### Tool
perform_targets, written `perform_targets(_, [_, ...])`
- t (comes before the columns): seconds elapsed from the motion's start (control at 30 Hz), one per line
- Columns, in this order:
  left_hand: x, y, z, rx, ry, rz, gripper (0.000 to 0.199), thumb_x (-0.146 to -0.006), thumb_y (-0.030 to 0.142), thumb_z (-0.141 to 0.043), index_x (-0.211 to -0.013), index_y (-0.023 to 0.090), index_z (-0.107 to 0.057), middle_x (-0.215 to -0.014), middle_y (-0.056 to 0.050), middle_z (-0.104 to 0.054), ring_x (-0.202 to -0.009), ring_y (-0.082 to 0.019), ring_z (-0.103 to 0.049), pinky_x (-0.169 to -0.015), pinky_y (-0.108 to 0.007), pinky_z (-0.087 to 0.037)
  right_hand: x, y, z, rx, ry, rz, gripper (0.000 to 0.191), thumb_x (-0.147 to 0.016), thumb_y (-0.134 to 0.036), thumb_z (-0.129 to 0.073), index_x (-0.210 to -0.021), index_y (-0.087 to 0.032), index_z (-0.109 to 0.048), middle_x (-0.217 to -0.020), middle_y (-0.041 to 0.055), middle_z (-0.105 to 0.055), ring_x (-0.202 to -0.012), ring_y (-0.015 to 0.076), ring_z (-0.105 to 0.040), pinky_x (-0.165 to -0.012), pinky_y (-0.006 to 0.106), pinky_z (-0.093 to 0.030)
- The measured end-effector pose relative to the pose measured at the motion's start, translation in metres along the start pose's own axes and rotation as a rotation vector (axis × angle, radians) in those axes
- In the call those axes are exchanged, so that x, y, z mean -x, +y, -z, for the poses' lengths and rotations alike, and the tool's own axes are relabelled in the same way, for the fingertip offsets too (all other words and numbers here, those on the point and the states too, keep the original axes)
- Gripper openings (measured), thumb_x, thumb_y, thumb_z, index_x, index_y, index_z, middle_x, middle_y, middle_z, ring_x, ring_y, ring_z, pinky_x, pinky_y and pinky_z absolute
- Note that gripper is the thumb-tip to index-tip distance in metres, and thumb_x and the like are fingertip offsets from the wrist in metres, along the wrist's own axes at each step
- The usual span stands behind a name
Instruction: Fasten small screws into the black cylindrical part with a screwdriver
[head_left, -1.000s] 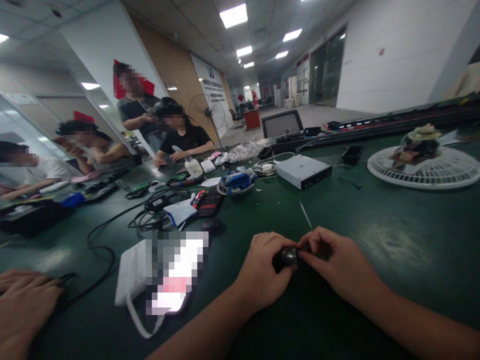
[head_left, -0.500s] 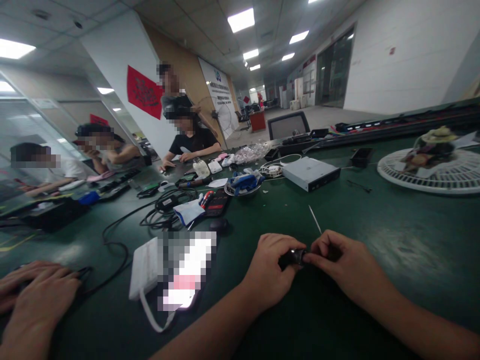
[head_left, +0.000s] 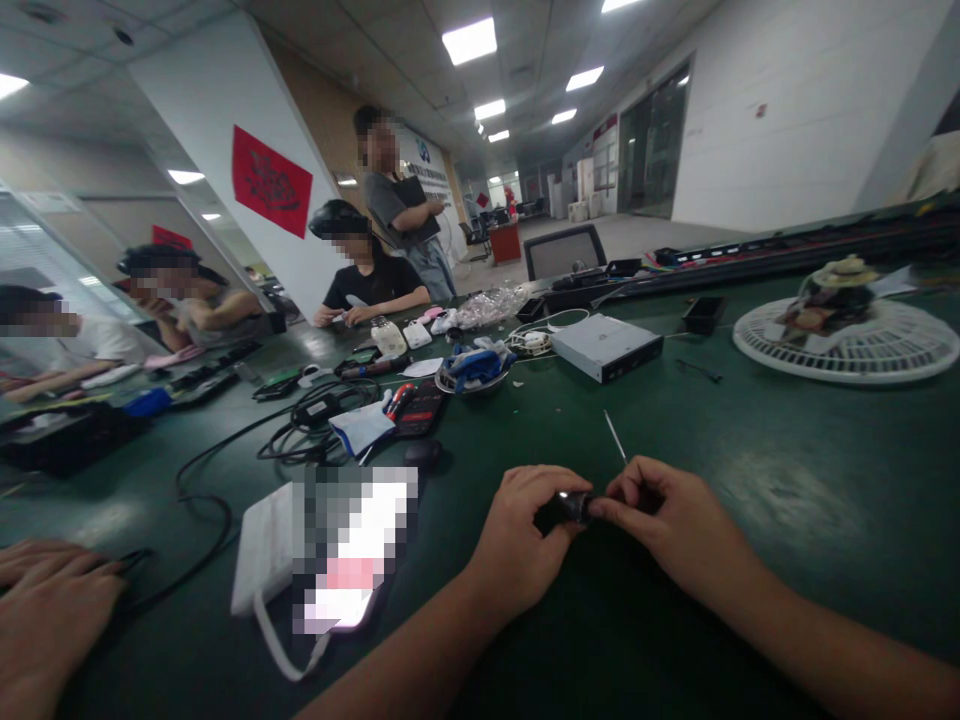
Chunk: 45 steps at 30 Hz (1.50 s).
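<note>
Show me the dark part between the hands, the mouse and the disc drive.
Dark part (head_left: 576,507): head view, on its shiny end.
Mouse (head_left: 422,455): head view, on its top.
Disc drive (head_left: 606,347): head view, on its top panel.

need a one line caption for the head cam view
Left hand and right hand pinch a small black part over a green workbench

A small black part (head_left: 576,507), too small to identify, has a short rounded body with a bright metallic gleam on top. It lies roughly level, held off the surface, pinched between the fingers of the left hand (head_left: 516,535) and right hand (head_left: 667,522)
</note>
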<state>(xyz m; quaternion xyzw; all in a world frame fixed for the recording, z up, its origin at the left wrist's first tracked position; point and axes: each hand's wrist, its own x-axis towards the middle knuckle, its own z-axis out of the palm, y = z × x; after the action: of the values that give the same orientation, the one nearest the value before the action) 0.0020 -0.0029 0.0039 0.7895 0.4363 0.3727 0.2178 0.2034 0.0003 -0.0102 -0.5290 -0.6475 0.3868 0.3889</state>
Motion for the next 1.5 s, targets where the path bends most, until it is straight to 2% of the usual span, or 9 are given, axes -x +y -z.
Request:
perform_targets(0.13, [0.001, -0.002, 0.000, 0.047, -0.043, 0.023, 0.035, -0.076, 0.012, -0.077, -0.108, 0.026, -0.071, -0.112, -0.003, -0.073, -0.107, -0.023, -0.066, -0.099, -0.043, -0.050, 0.001, -0.001, 0.000, 0.055, -0.026, -0.007, 0.032, -0.081, -0.043, -0.071, -0.068, -0.023, -0.050, -0.067, -0.0016, -0.062, -0.060, 0.0159, -0.055, -0.054, 0.030, -0.039])
perform_targets(0.3, [0.002, -0.001, 0.001, 0.043, -0.061, 0.029, 0.036, -0.078, 0.013, -0.074, -0.111, 0.026, -0.070, -0.113, -0.004, -0.072, -0.109, -0.024, -0.065, -0.100, -0.045, -0.050, -0.001, 0.002, 0.000, -0.035, -0.063, 0.031, 0.030, -0.083, -0.036, -0.067, -0.068, -0.023, -0.045, -0.073, -0.0002, -0.065, -0.067, 0.0170, -0.057, -0.060, 0.030, -0.043])
perform_targets(0.57, [0.000, 0.004, 0.001, 0.092, -0.096, -0.001, 0.032, -0.077, 0.007, -0.072, -0.104, 0.022, -0.065, -0.103, -0.002, -0.068, -0.097, -0.018, -0.065, -0.088, -0.034, -0.051, -0.001, -0.002, 0.001, -0.006, -0.062, 0.026, 0.028, -0.083, -0.031, -0.063, -0.068, -0.023, -0.040, -0.072, -0.0008, -0.065, -0.065, 0.0162, -0.056, -0.058, 0.030, -0.042])
perform_targets(0.83, [0.002, 0.002, 0.000, 0.116, -0.148, -0.053, 0.032, -0.078, 0.005, -0.070, -0.105, 0.022, -0.064, -0.105, -0.003, -0.068, -0.099, -0.018, -0.064, -0.090, -0.033, -0.050, 0.006, -0.011, 0.002, 0.079, -0.070, 0.093, 0.021, -0.082, -0.029, -0.064, -0.072, -0.023, -0.046, -0.065, -0.0030, -0.056, -0.058, 0.0137, -0.051, -0.053, 0.027, -0.039])
perform_targets(0.97, [0.003, 0.003, -0.002, 0.052, -0.096, -0.038, 0.033, -0.081, 0.006, -0.066, -0.109, 0.023, -0.064, -0.110, -0.004, -0.068, -0.105, -0.020, -0.063, -0.094, -0.037, -0.049, 0.007, -0.011, 0.000, 0.067, -0.037, 0.123, 0.015, -0.084, -0.028, -0.061, -0.094, -0.022, -0.052, -0.074, -0.0014, -0.058, -0.061, 0.0142, -0.054, -0.055, 0.027, -0.043])
perform_targets(1.17, [0.001, -0.004, -0.004, -0.083, 0.137, 0.192, 0.030, -0.078, 0.005, -0.062, -0.102, 0.023, -0.064, -0.102, -0.003, -0.068, -0.097, -0.021, -0.063, -0.088, -0.038, -0.049, 0.004, -0.002, -0.002, 0.002, 0.028, 0.146, 0.054, -0.096, -0.026, -0.046, -0.147, -0.019, -0.030, -0.101, 0.0080, -0.066, -0.067, 0.0156, -0.060, -0.062, 0.031, -0.050])
perform_targets(1.23, [0.000, -0.007, -0.003, -0.111, 0.204, 0.281, 0.029, -0.076, 0.006, -0.062, -0.100, 0.023, -0.064, -0.098, -0.002, -0.069, -0.093, -0.021, -0.064, -0.085, -0.038, -0.048, 0.003, -0.002, -0.002, 0.038, 0.005, 0.147, 0.048, -0.099, -0.028, -0.042, -0.146, -0.021, -0.039, -0.106, 0.0089, -0.068, -0.067, 0.0153, -0.060, -0.060, 0.031, -0.049])
perform_targets(1.33, [0.000, -0.010, -0.003, -0.125, 0.273, 0.347, 0.026, -0.077, 0.009, -0.063, -0.099, 0.023, -0.063, -0.096, -0.002, -0.069, -0.093, -0.022, -0.065, -0.085, -0.039, -0.048, 0.004, -0.006, 0.000, 0.150, -0.018, 0.207, 0.034, -0.099, -0.029, -0.046, -0.127, -0.025, -0.064, -0.106, 0.0062, -0.069, -0.079, 0.0174, -0.065, -0.067, 0.032, -0.051])
perform_targets(1.5, [0.000, -0.011, -0.002, -0.122, 0.300, 0.357, 0.026, -0.078, 0.011, -0.063, -0.102, 0.023, -0.062, -0.099, -0.002, -0.069, -0.095, -0.022, -0.065, -0.088, -0.039, -0.048, 0.005, -0.009, 0.001, 0.241, -0.033, 0.254, 0.029, -0.094, -0.025, -0.055, -0.114, -0.029, -0.075, -0.094, 0.0031, -0.071, -0.073, 0.0153, -0.065, -0.062, 0.028, -0.050])
